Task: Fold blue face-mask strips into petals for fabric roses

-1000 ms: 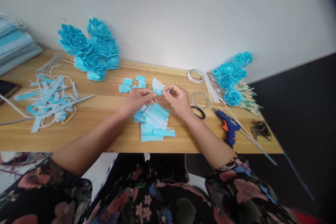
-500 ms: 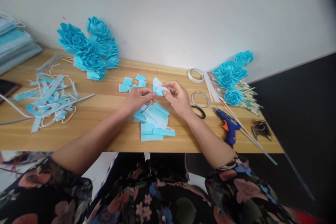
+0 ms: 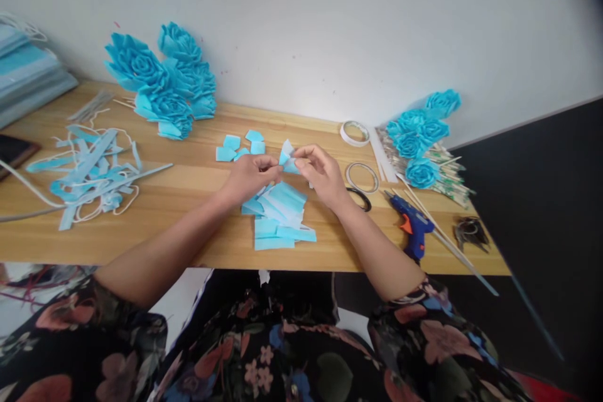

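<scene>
Between my two hands is a small blue-and-white piece of mask fabric, partly folded. My left hand pinches its left side between thumb and fingers. My right hand grips the right side, thumb against the fold. Right below my hands lies a loose pile of blue fabric pieces. Just beyond my left hand are several small cut fabric pieces with pointed or square ends. Part of one is hidden behind my fingers.
Blue fabric flowers stand back left, with more flowers at right. Mask strips and ear loops are heaped at left near stacked masks. Tape rolls, a blue glue gun and sticks lie right.
The fabric piece in my hands is folded further, its top corner narrower. My hands stay close together. The whole view has shifted slightly.
</scene>
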Demonstrator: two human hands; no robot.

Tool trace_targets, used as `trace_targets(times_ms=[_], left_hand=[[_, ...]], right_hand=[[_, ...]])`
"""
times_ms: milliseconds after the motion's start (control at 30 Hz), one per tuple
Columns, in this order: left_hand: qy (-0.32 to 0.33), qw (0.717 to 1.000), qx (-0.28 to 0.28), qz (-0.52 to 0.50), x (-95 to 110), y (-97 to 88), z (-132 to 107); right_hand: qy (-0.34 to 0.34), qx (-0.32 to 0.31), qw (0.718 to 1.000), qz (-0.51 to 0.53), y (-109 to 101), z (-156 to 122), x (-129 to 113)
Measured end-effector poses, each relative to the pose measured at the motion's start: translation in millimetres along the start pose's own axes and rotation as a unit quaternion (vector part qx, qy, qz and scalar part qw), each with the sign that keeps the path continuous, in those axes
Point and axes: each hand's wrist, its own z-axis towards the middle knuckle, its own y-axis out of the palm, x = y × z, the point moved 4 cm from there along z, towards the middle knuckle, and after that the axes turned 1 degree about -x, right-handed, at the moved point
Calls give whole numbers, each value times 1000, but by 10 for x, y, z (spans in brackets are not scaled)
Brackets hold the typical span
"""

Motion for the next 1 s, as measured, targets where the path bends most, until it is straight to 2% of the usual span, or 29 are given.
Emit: trace_targets(times_ms=[233, 467, 700, 1000], left_hand=[[40, 998, 8, 58, 65, 42, -22], [9, 1000, 18, 15, 69, 17, -22], [7, 1000, 22, -9, 3, 5, -12], [8, 1000, 16, 5, 46, 10, -23]], right_hand=[[-36, 48, 994, -87, 22, 19, -8], [59, 36, 998, 7, 17, 25, 84], [75, 41, 996, 23, 19, 24, 129], [61, 69, 996, 13, 23, 12, 155]])
